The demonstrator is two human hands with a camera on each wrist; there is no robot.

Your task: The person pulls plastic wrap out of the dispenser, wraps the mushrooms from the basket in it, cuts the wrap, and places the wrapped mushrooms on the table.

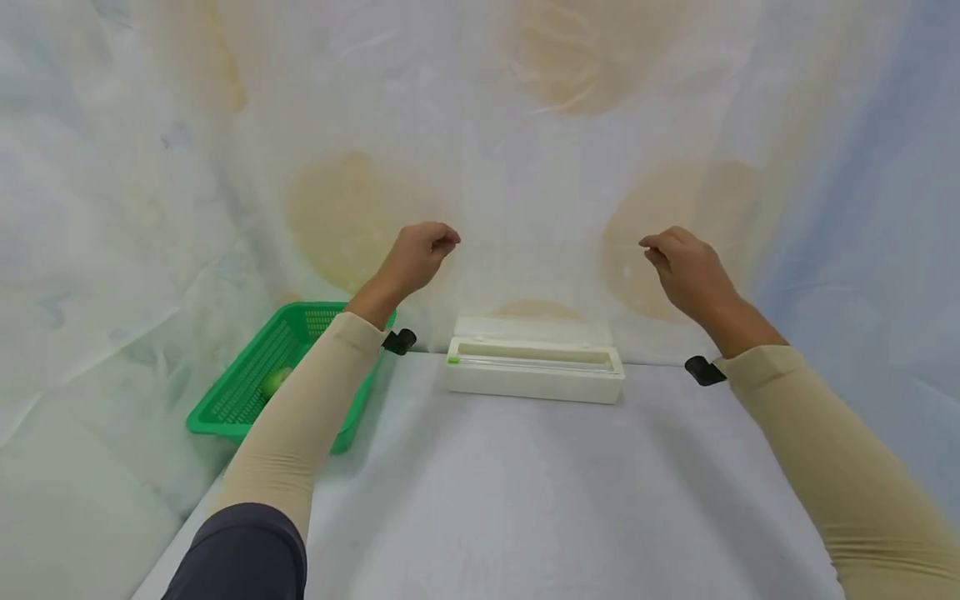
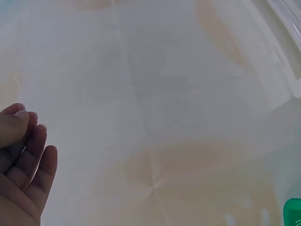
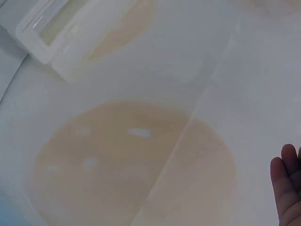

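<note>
Nearest, a beige sleeve [image 1: 300,425] with dark cloth [image 1: 243,554] at its elbow reaches toward eleven o'clock; the other sleeve [image 1: 832,458] reaches toward one. Under both lies the white table [image 1: 540,508]. At ten o'clock stands a green basket [image 1: 213,429], partly covered by the left forearm, with a yellow-green item [image 1: 275,382] inside.

At eleven, the left hand [image 1: 420,258] is raised well above the table, thumb pressed to fingertips; a thin bright line there looks like the edge of clear film [image 2: 19,89] in its pinch. At one, the right hand [image 1: 693,275] hangs level with it, thumb and fingertips drawn close; whether film lies between them I cannot tell.

Farther on, at twelve, the white box [image 1: 536,385] rests on the table's far side, lid [image 1: 536,329] raised, a green tab [image 1: 453,360] at its nine-o'clock end. Behind hangs a pale sheet [image 1: 525,200] with tan circles.
</note>
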